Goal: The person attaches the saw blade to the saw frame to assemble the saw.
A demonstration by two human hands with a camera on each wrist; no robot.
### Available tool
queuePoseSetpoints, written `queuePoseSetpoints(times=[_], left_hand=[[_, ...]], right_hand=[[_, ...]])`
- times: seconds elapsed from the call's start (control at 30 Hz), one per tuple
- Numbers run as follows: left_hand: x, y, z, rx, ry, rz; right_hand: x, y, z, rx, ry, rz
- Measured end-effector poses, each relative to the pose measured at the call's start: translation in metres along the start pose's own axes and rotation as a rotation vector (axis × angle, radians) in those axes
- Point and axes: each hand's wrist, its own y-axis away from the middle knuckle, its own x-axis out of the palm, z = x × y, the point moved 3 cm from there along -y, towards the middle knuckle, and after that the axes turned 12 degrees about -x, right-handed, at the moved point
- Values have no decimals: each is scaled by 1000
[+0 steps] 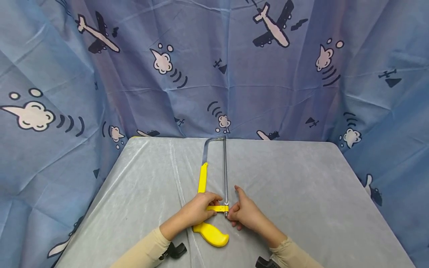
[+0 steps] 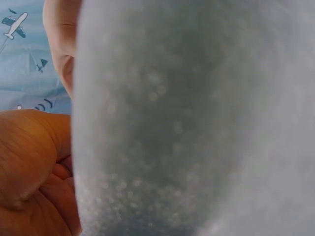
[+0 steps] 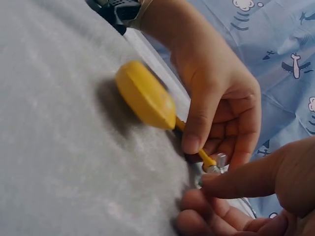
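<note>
A hacksaw (image 1: 212,235) with a yellow handle lies on the grey cloth, its far end pointing away from me. My left hand (image 1: 197,209) grips the yellow crossbar near the handle, its thumb on the bar in the right wrist view. At the near end of the blade (image 1: 225,171), my right hand (image 1: 248,214) pinches the small metal tension screw (image 3: 211,169) between thumb and fingers, with the index finger stretched forward in the head view. The left wrist view shows part of my left hand (image 2: 29,167); blurred grey cloth hides most of the rest.
The grey cloth (image 1: 301,186) covers the table, with a crease running along the left of the saw. Blue curtains (image 1: 201,93) printed with airplanes hang behind and at both sides. Black wrist devices (image 1: 175,250) sit at both sleeves.
</note>
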Motion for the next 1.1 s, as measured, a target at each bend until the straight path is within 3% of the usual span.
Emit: queuePoseSetpoints(times=[0.2,0.67,0.93,1.1], left_hand=[[1,0,1,-4,7,5],[1,2,-1,10,22,3],[1,1,-1,5,25,-3],[0,0,-1,5,26,-9]], right_hand=[[0,2,3,17,34,-5],[0,7,2,86,-9,2],[-7,9,4,104,88,70],[-7,9,1,117,41,116]])
